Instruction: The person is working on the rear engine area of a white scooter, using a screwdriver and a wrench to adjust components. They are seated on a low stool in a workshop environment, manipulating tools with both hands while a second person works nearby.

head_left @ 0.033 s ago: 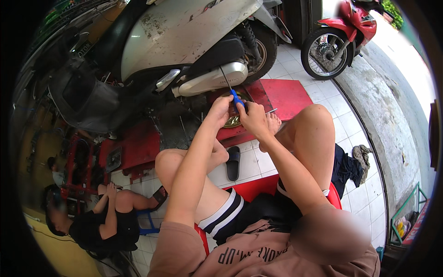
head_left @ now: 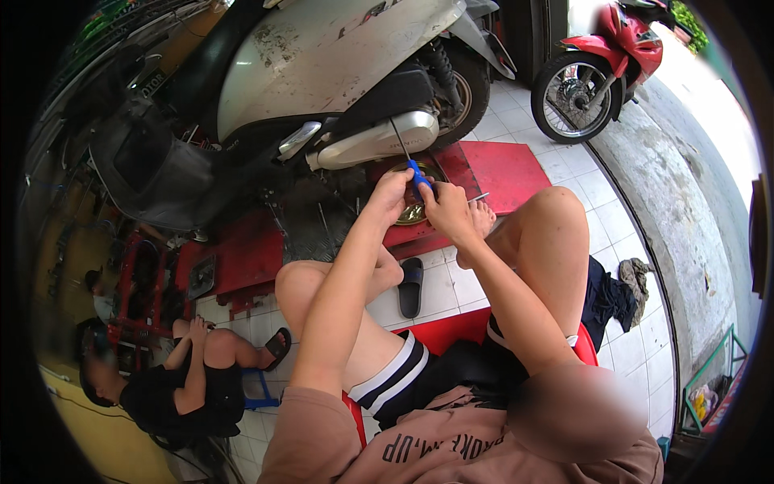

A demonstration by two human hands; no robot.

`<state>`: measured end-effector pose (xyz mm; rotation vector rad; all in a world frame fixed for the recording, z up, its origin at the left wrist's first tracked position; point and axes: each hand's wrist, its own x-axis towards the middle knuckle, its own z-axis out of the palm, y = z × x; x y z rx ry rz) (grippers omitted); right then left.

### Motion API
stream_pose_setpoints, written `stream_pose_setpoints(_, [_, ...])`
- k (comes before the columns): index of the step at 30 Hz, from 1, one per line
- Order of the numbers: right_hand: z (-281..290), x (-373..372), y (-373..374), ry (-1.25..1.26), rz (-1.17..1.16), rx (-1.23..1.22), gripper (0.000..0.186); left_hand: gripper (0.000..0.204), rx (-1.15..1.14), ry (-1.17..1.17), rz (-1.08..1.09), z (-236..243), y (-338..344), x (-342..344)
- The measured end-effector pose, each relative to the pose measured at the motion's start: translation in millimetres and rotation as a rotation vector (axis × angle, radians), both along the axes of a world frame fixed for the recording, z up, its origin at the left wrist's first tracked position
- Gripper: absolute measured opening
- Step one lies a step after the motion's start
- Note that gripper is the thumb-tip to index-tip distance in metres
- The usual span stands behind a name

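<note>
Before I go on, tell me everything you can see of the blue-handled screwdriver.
The screwdriver has a bright blue handle, apparently plastic, and a thin, straight, dark shaft that looks like metal. The left hand and right hand hold it by the handle, fingers covering its lower part. In the picture it slants, shaft up and slightly left, crossing in front of the scooter's silver engine cover. The tip's shape, and whether it touches the cover, cannot be made out.

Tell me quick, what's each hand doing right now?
Left hand: curled close by the blue-handled tool; can't tell if gripping.
Right hand: closed, holding the blue-handled tool.
</note>
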<state>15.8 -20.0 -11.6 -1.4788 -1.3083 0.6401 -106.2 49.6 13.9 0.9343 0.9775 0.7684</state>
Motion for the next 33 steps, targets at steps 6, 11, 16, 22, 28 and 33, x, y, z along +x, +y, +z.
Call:
stream_pose_setpoints(6, [19,-3,-15,-0.316,0.000,-0.046,0.039,0.018,0.048,0.130,0.129,-5,3,-2])
stream_pose_setpoints(11, [25,-13,-19,-0.372,-0.077,0.087,0.041,0.023,0.182,0.212,0.196,-19,13,-7])
stream_pose_setpoints(16, [23,-14,-18,-0.383,-0.103,0.085,0.039,0.024,0.139,0.250,0.181,-9,2,-1])
stream_pose_setpoints(22, [-24,-6,10,0.186,0.131,-0.068,0.040,0.020,-0.043,-0.008,0.076,-10,5,5])
stream_pose_setpoints(28, [1,-12,2,0.182,0.165,-0.212,0.041,0.015,0.012,0.019,0.171,-10,7,0])
stream_pose_setpoints(33, [16,-25,-14,-0.443,-0.112,0.103,0.043,0.029,0.301,0.436,0.327,-19,12,-4])
